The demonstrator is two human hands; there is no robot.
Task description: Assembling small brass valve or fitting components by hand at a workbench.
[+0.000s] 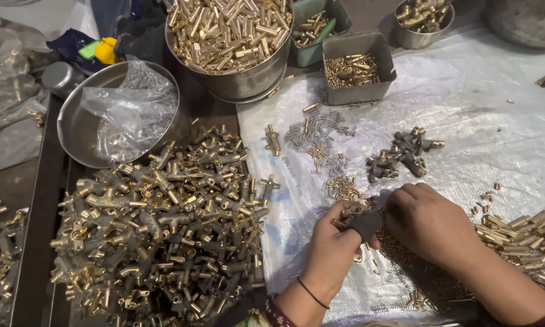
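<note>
right hand (427, 221) fingertips hidden behind dark piece (366, 223), brass tube pile (530, 239) cropped right

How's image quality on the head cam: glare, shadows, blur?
Head view: glare off the white plastic sheet washes out the upper right; the brass fittings pile glints but stays sharp. Left hand and right hand are in focus, casting soft shadow on the parts under them. Edges bow slightly from wide-angle distortion.

Left hand (332, 245) and right hand (427, 221) meet over a brass fitting (351, 213) — plastic sheet (484, 127) beneath, brass heap (163, 224) alongside.
</note>
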